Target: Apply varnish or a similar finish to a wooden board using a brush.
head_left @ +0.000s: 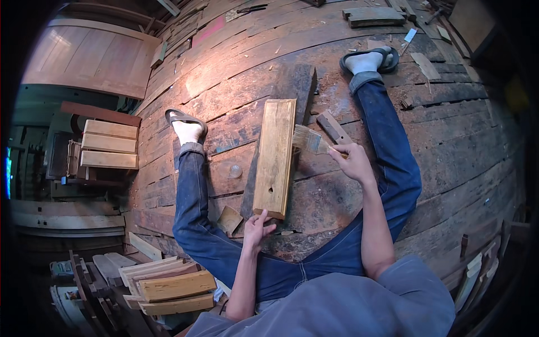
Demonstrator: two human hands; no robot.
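Note:
A long yellowish wooden board (274, 151) with bevelled edges and a small dark hole near its close end lies lengthwise between my legs. It rests over a dark wooden beam (304, 84). My right hand (355, 161) is closed round the handle of a wide paintbrush (309, 139), whose pale bristles meet the board's right edge. At the board's near end is my left hand (257, 229), fingers apart, a fingertip touching the corner. A dark wooden block (333, 127) lies just beyond the brush.
On the plank floor (236, 135), a small clear round object (234, 171) and a wood scrap (229, 219) lie left of the board. Several finished-looking boards (177, 289) are stacked at lower left, and more pale boards (109, 144) farther left. A thick timber piece (374, 17) lies far right.

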